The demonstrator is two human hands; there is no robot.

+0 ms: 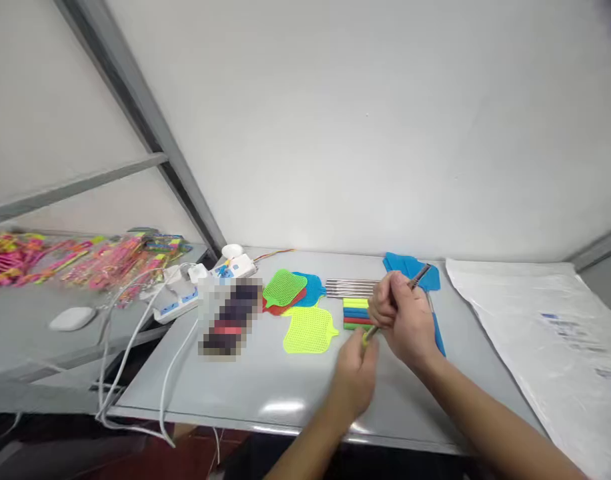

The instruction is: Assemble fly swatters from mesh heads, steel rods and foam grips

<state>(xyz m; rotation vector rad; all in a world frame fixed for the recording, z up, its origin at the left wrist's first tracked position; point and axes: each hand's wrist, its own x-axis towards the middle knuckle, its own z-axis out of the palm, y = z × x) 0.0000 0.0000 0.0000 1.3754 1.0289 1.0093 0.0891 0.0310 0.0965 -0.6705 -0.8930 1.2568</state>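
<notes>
My right hand (pixel 404 319) is closed in a fist around a slanting metal rod (pixel 421 273), whose dark end sticks out above it. Below and to the left, my left hand (pixel 356 375) closes on the rod's lower end, where a bit of a yellow handle sleeve (pixel 365 339) shows. Yellow, blue, red and green sleeves (pixel 354 321) lie in a row just behind my hands. Beyond them is a row of thin metal rods (pixel 348 288). A blue fly swatter (pixel 403 261) lies behind my right hand, partly covered by it.
Loose fly swatter heads lie to the left: yellow (pixel 310 330), green (pixel 284 288), blue (pixel 313 287) and red (pixel 290 305). Farther left are a pixelated object (pixel 230 320), power strips (pixel 235 268) and white cables (pixel 173 367). A white plastic bag (pixel 540 333) covers the table's right side.
</notes>
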